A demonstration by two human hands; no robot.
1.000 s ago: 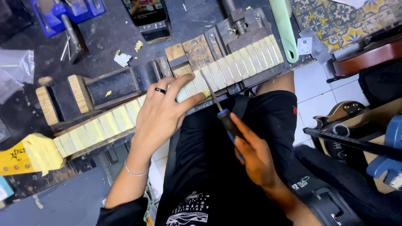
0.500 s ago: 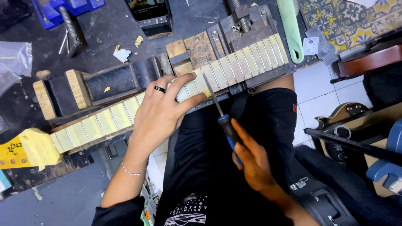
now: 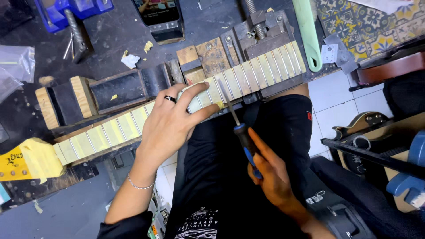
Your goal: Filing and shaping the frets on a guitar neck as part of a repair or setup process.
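Observation:
A guitar neck (image 3: 261,71) lies across the workbench, its fretboard covered in yellowish masking tape between metal frets, headstock (image 3: 26,161) at the far left. My left hand (image 3: 170,121), wearing a dark ring and a thin bracelet, presses flat on the fretboard near its middle. My right hand (image 3: 270,175) grips a file with a blue-and-black handle (image 3: 245,141); its thin metal blade points up and rests on a fret just right of my left thumb. The neck's right end sits by a metal vise (image 3: 261,31).
A wooden neck cradle with black padding (image 3: 102,90) lies behind the neck. A blue clamp (image 3: 75,13), a phone (image 3: 159,15) and a green tool handle (image 3: 307,35) sit at the back. Guitar bodies (image 3: 367,128) rest on the tiled floor at right.
My right hand has drawn the file slightly up and left along the fret. My left hand stays pressed on the fretboard.

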